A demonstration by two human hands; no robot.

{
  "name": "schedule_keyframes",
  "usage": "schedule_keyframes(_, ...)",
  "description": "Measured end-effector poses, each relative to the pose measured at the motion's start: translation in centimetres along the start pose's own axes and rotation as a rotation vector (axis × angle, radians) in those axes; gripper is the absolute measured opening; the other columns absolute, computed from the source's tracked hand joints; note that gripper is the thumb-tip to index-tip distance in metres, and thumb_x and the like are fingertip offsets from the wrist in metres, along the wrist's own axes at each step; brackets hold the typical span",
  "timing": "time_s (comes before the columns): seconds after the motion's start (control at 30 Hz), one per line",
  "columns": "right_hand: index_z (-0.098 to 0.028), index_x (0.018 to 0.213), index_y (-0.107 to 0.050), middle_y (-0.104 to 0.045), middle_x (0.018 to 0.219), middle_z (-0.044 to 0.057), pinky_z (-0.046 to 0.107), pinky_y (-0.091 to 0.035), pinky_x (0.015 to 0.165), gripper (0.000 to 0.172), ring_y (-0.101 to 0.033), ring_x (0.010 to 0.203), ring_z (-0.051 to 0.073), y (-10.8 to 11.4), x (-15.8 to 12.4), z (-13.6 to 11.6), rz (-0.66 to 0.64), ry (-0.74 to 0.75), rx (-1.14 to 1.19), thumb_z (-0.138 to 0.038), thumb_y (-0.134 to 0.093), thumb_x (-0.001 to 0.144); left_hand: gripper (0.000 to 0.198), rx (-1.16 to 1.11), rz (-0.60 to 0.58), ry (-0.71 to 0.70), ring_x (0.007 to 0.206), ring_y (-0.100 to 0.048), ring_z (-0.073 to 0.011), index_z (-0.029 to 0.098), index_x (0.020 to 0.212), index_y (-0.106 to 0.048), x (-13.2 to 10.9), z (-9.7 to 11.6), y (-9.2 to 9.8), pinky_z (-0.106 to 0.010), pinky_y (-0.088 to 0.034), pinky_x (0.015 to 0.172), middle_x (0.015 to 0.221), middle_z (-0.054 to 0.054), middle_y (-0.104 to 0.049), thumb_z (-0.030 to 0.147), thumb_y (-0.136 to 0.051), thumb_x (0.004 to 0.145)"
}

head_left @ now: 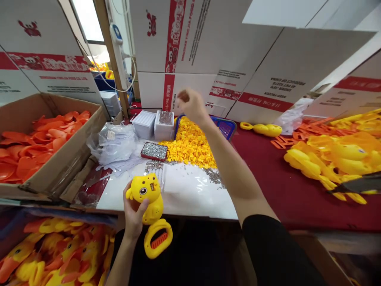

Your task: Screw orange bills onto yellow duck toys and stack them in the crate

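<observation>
from where i stand, the person's left hand (133, 214) is closed around a yellow toy (153, 212), thumb laid across the front of its head and fingers behind. the toy is at the front edge of the tabletop (253, 178), face turned up, one eye showing and a small opening beside it; its loop handle, with an orange ridged piece inside, hangs past the edge.

the right hand (192, 104) is up in the air, fingers curled in and partly blurred, well apart from the toy. i cannot tell whether anything is pinched in it. below it lies a heap of small yellow pieces (190, 149), some in a blue basket (228, 128) and some spilling forward onto a white sheet (187, 180).

just left of the heap sits a small tray (154, 151) full of shiny bits, with two white boxes (144, 124) behind it and a clear plastic bag (114, 143) beside them. further left, a cardboard box (68, 161) is filled with orange parts (47, 135). over on the right, more yellow toys (342, 155) are piled near a spread of orange pieces (309, 131). white cartons (262, 71) with red bands stand along the back.
</observation>
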State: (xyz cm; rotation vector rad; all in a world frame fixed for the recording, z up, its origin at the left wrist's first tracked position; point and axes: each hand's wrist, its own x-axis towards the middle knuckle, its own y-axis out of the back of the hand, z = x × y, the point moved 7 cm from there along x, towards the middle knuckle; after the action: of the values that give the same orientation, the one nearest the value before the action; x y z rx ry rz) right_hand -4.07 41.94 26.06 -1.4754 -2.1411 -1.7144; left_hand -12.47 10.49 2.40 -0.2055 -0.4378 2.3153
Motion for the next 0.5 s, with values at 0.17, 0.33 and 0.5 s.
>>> schedule_keyframes(0.17, -0.006, 0.117, -0.069, -0.074, 0.112, 0.018, 0.039, -0.052, 0.096, 0.028, -0.067, 0.106, 0.026, -4.9, 10.4, 7.8, -0.340, -0.196, -0.308, -0.012, -0.066, 0.090, 0.091, 0.042, 0.147, -0.147, 0.140, -0.055, -0.0342, 0.025, 0.152, -0.044, 0.4, -0.3, 1.6, -0.036, -0.051, 0.110, 0.142, -0.013, -0.061, 0.053, -0.086, 0.076)
schedule_keyframes(0.33, -0.010, 0.112, -0.071, -0.073, 0.110, 0.011, 0.042, -0.059, 0.093, 0.028, -0.071, 0.102, 0.024, -11.1, 11.1, 12.2, -0.730, -0.352, -0.474, -0.026, -0.078, 0.090, 0.092, 0.052, 0.193, -0.118, 0.132, -0.061, -0.0326, 0.020, 0.153, -0.044, 0.6, -1.6, 1.6, -0.031, -0.057, 0.097, 0.138, -0.016, -0.063, 0.056, -0.083, 0.078)
schedule_keyframes(0.5, -0.015, 0.130, -0.064, -0.066, 0.131, 0.011, 0.046, -0.061, 0.096, 0.039, -0.068, 0.113, 0.025, -15.0, 11.2, 15.1, -0.860, -0.423, -0.558, -0.039, -0.067, 0.100, 0.087, 0.074, 0.225, -0.096, 0.126, -0.066, -0.0308, 0.019, 0.153, -0.046, 0.7, -2.4, 1.6, -0.031, -0.058, 0.095, 0.135, -0.016, -0.065, 0.052, -0.082, 0.081)
